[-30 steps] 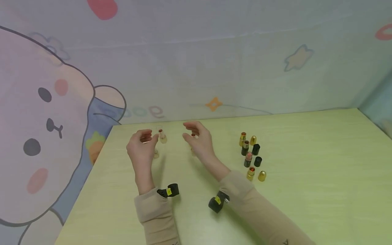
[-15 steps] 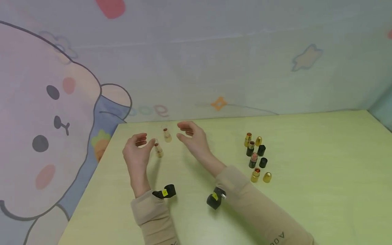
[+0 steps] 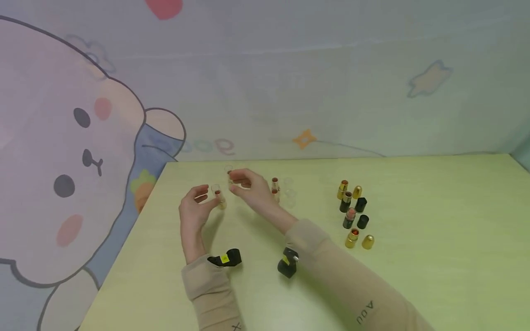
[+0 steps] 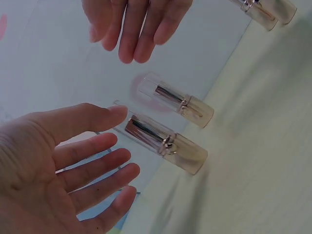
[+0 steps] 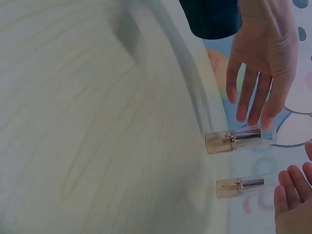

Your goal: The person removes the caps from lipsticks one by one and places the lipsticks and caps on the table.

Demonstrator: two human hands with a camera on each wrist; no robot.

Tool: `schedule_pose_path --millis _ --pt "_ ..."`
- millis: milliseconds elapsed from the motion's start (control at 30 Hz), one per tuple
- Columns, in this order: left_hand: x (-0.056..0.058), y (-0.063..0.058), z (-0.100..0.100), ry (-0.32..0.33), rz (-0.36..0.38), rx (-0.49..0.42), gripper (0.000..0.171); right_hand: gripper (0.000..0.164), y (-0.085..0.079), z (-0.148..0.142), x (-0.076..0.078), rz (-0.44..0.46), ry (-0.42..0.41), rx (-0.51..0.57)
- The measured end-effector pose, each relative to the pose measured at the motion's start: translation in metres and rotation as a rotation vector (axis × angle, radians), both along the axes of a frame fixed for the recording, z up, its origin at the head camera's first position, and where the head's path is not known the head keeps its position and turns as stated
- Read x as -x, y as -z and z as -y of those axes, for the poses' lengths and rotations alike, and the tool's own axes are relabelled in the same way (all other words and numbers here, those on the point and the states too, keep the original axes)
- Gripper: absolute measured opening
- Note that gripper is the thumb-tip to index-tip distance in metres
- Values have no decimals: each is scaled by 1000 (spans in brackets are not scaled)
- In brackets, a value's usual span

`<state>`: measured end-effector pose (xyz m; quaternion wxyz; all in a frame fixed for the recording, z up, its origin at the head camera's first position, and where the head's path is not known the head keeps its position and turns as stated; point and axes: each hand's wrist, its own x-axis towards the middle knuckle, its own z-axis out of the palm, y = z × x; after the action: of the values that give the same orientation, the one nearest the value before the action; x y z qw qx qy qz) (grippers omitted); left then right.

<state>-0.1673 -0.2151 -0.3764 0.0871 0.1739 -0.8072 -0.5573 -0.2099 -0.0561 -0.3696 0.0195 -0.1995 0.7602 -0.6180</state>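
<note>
Two lipsticks under clear caps stand upright at the table's back left. My left hand [image 3: 196, 209] is at the nearer lipstick [image 4: 183, 151], its thumb tip overlapping the top of the clear cap in the left wrist view and its fingers loosely extended. My right hand [image 3: 252, 188] hovers by the farther lipstick [image 4: 197, 111], partly covering it in the head view. In the right wrist view, a gap shows between the right fingertips [image 5: 285, 183] and that lipstick [image 5: 240, 187]. Neither hand grips anything.
Right of my right hand stand two uncapped lipsticks [image 3: 275, 183], beside several clear caps [image 3: 290, 193]. Farther right is a column of gold and black lipsticks [image 3: 345, 202] with their caps [image 3: 361, 204] alongside. A printed cloth [image 3: 265, 92] hangs behind the table.
My right hand has moved left, away from the two uncapped lipsticks to the farther capped one. My left hand has come closer to the nearer lipstick. The head view has turned slightly.
</note>
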Motion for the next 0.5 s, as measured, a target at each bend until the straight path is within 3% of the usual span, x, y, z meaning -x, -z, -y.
schedule_pose_path --millis 200,500 --pt "5 12 2 28 41 -129 55 36 7 5 2 26 -28 -21" --pt "11 22 5 15 60 -207 53 38 15 17 8 52 -105 -12"
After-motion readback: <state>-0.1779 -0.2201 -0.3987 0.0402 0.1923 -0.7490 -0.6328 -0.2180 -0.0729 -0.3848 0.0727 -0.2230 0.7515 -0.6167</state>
